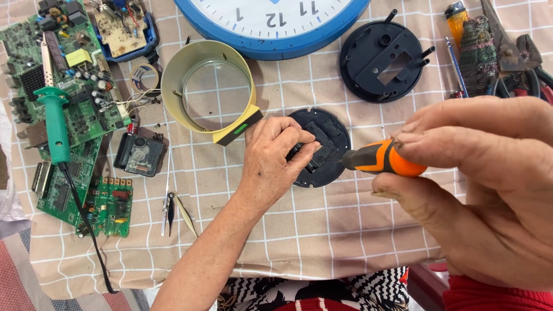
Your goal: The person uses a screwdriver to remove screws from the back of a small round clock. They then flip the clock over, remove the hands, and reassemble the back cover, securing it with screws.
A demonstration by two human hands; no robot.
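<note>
While left hand [275,151] steadies black disc [322,147], right hand [484,178] grips screwdriver [380,159].

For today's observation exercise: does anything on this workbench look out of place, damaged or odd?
Yes. The yellow ring is split open, one end hanging loose. Loose clock hands lie on the cloth, apart from the blue clock.

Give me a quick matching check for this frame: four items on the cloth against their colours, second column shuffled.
Things:
1. screwdriver handle in the right hand
2. soldering iron handle
3. wall clock rim
4. round back plate under the left hand

Colours:
A. blue
B. black
C. orange
D. green

Pairs: 1-C, 2-D, 3-A, 4-B
</note>
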